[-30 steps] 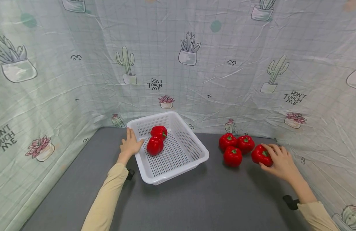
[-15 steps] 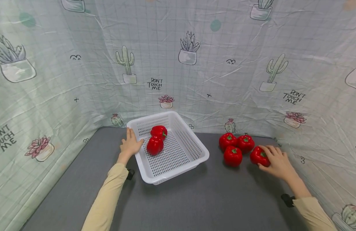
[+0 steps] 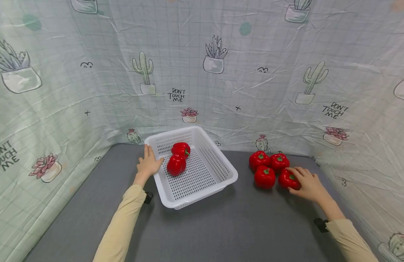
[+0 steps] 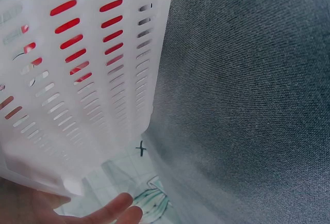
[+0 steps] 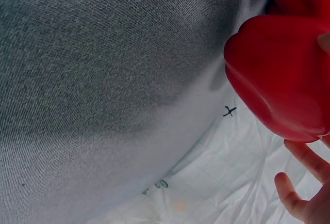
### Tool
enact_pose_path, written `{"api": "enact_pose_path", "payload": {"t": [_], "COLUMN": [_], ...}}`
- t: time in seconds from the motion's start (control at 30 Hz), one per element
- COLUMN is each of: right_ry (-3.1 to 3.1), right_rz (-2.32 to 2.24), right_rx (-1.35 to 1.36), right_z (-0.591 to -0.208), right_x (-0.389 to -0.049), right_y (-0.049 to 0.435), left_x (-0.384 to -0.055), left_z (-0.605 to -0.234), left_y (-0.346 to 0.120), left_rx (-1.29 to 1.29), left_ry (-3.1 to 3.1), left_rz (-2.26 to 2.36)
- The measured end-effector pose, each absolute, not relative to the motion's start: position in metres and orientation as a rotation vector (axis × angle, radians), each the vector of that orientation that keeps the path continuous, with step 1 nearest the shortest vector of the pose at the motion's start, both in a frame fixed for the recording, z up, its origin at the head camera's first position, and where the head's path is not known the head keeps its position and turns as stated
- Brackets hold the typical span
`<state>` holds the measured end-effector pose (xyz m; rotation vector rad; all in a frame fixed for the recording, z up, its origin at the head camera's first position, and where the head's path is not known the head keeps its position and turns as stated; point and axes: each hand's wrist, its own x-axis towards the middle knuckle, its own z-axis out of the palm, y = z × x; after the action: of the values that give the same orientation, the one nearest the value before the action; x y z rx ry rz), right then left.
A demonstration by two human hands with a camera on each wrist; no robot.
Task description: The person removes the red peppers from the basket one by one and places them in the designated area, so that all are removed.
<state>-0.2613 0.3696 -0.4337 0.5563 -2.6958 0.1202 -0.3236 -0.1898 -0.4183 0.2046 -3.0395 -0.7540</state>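
My left hand (image 3: 148, 166) rests on the left rim of a white slotted plastic basket (image 3: 226, 174), its fingers straight and its thumb over the rim. Two red bell peppers (image 3: 176, 165) lie inside, touching each other. On the right, my right hand (image 3: 307, 185) holds another red bell pepper (image 3: 288, 179) from its right side, stem up. That pepper is close beside a cluster of three more bell peppers (image 3: 264, 177). In the right wrist view the held bell pepper (image 5: 278, 77) appears large, with fingers (image 5: 309, 164) at its lower edge.
A dark grey cloth surface (image 3: 228, 229) lies under everything. Behind and at both sides hangs a pale curtain (image 3: 234, 87) printed with cacti, close to the basket's back rim. Each wrist wears a black camera strap (image 3: 321, 225).
My right hand has moved left and slightly down with its bell pepper, nearer the cluster. The left hand and the basket have stayed in place.
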Motion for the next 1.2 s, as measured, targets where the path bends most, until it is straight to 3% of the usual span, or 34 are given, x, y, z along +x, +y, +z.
{"api": "enact_pose_path", "payload": {"t": [1.2], "right_ry": [-2.841], "right_rz": [0.226], "right_rx": [0.476], "right_z": [-0.445], "right_x": [-0.274], "right_y": [0.360], "left_x": [-0.324], "left_z": [-0.420], "left_y": [-0.189], "left_rx": [0.205], "left_ry": [-3.025], "left_rz": [-0.762]}}
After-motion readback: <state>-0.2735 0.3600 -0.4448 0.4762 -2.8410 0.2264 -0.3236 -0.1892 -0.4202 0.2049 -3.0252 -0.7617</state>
